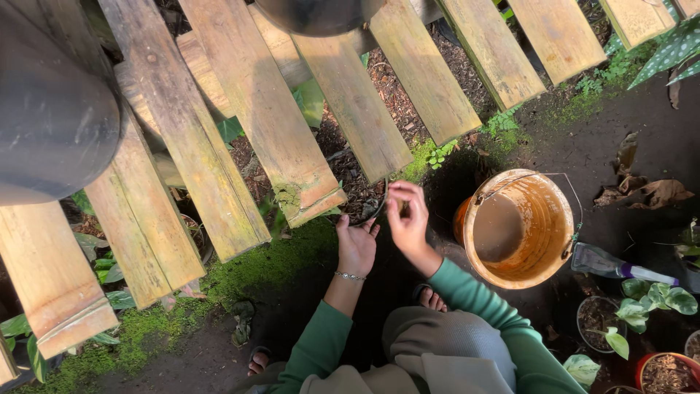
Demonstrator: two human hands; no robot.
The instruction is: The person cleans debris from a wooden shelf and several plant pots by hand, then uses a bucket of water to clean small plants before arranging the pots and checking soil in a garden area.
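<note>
I crouch on dark soil in green sleeves. My left hand, with a thin bracelet at the wrist, lies palm down with its fingers over the near rim of a dark pot. The pot is filled with brown bark mulch and sits half under the wooden slats. My right hand hovers just right of that rim, its fingers curled and thumb pinched to a fingertip. Whether anything small sits in the pinch is not visible. An orange bucket with a wire handle stands close to the right of my right hand.
Slanted mossy wooden slats run across the top. Two dark round pots hang in the foreground. A trowel with a pale handle lies right of the bucket. Small potted plants stand at lower right. Green moss covers the ground at left.
</note>
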